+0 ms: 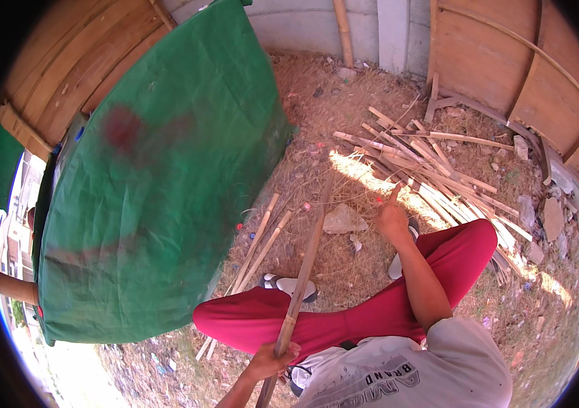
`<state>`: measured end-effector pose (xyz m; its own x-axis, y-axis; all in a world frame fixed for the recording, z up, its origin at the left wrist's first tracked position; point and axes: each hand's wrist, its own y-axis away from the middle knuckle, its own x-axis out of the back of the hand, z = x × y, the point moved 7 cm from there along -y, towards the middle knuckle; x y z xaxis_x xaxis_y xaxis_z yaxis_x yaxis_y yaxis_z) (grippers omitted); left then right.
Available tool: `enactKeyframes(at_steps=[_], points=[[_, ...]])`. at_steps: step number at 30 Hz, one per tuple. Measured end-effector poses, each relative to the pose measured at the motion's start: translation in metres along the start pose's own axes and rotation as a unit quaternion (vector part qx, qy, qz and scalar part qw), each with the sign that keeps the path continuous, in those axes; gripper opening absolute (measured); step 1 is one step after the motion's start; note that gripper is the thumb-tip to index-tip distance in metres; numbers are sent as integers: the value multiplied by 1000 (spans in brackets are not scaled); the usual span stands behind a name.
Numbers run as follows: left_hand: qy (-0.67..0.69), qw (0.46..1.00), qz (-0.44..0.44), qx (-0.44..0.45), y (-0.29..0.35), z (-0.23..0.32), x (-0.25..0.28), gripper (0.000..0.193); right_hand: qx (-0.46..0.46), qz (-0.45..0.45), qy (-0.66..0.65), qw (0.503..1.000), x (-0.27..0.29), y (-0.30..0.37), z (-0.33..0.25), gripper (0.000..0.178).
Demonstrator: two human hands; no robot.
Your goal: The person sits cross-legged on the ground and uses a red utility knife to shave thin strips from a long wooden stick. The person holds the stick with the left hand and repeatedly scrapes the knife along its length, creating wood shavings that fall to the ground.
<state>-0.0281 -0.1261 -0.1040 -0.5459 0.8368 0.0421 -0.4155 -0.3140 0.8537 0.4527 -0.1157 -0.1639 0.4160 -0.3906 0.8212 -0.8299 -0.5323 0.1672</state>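
My left hand [277,359] is closed around the lower part of a long bamboo strip [308,262]. The strip slants up and away from me across my left leg, its far end reaching the ground ahead. Out past my right knee, my right hand [393,221] has its index finger stretched out and the others partly curled; I see nothing held in it. Close to it lie a pale stone [344,219] and, beyond, a pile of split bamboo strips [439,170]. Two shorter bamboo pieces [257,241] rest on the ground to the left of my strip.
A large green sheet [160,177] hangs at the left, with another person's arm [16,288] at its edge. Wooden panels [483,61] and a grey wall [306,30] bound the ground behind. Broken stones [553,219] lie at the right amid dry grass and litter.
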Motion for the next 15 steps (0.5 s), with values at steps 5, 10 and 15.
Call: enactKeyframes(at_steps=[5, 10, 15], points=[[-13, 1000, -11, -21, -4, 3, -3, 29, -26, -6, 89, 996, -9, -11, 34, 69], [54, 996, -69, -34, 1, 14, -7, 38, 5, -32, 34, 999, -7, -8, 21, 36], [143, 975, -161, -61, -5, 32, -13, 48, 34, 1, -277, 960, -22, -27, 21, 47]])
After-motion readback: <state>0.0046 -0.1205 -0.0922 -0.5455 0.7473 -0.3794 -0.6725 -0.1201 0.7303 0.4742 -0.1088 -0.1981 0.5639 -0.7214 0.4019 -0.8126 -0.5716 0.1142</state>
